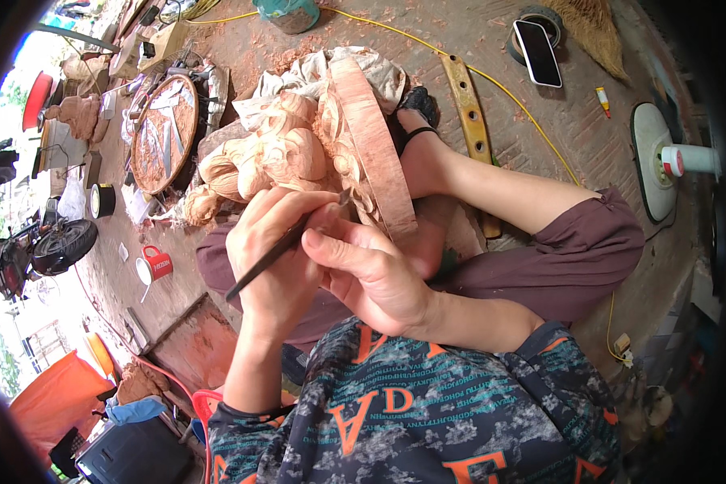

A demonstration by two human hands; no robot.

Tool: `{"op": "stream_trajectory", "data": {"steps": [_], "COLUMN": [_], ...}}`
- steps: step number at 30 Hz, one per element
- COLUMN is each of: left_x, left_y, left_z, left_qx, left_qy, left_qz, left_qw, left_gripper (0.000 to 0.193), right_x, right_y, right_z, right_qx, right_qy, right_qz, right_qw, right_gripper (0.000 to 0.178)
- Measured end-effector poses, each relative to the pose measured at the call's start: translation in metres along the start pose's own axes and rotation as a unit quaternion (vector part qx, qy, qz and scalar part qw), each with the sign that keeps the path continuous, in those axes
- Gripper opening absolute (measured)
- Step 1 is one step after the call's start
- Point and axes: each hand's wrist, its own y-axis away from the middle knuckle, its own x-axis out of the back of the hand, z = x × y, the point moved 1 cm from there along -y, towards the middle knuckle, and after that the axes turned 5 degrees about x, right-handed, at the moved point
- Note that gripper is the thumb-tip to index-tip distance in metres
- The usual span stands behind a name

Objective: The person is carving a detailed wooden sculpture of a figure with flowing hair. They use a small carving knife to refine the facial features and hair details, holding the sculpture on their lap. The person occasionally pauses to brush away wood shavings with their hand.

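A slim dark carving chisel (268,260) slants across my two hands, its tip against the carved wooden figure (278,149). My left hand (274,242) wraps round the chisel, fingers curled near its working end. My right hand (375,278) closes on it from the other side, thumb along the shaft; its fingertips are partly hidden. Pale reddish wood shows rounded, swirling forms, with a thick flat slab (373,145) along the right side. The carving lies between my bent legs on crumpled pale cloth (298,73).
At the left, a round tray (192,133) holds several tools and shavings. Nearby are a red mug (155,264) and a tape roll (102,200). A yellow level (466,113), a phone (538,53), a yellow cable (395,31) and a fan (653,161) lie to the right.
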Motion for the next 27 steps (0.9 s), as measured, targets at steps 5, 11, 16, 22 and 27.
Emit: {"op": "stream_trajectory", "data": {"steps": [5,11,16,22,27], "left_x": [-0.015,-0.023,-0.01,-0.015,-0.02], "left_y": [0.016,0.018,0.022,0.019,0.009], "left_z": [-0.01,-0.021,-0.004,-0.001,-0.017], "left_qx": [0.01,-0.017,-0.037,-0.017,-0.035], "left_qy": [-0.01,0.002,0.033,0.012,-0.028], "left_qz": [0.051,0.101,0.08,0.069,0.057], "left_qw": [0.999,0.995,0.996,0.997,0.997], "left_gripper": [0.008,0.011,0.013,0.015,0.015], "right_x": [0.001,0.008,-0.009,0.002,0.012], "right_y": [-0.005,-0.007,0.007,0.001,-0.009], "right_z": [0.007,0.009,0.005,0.007,0.004], "right_qx": [-0.006,0.007,0.03,0.02,-0.008], "right_qy": [0.067,0.086,0.13,0.102,0.05], "right_qz": [0.056,0.056,0.028,0.042,0.041], "right_qw": [0.996,0.995,0.991,0.994,0.998], "right_gripper": [0.018,0.016,0.014,0.017,0.019]}}
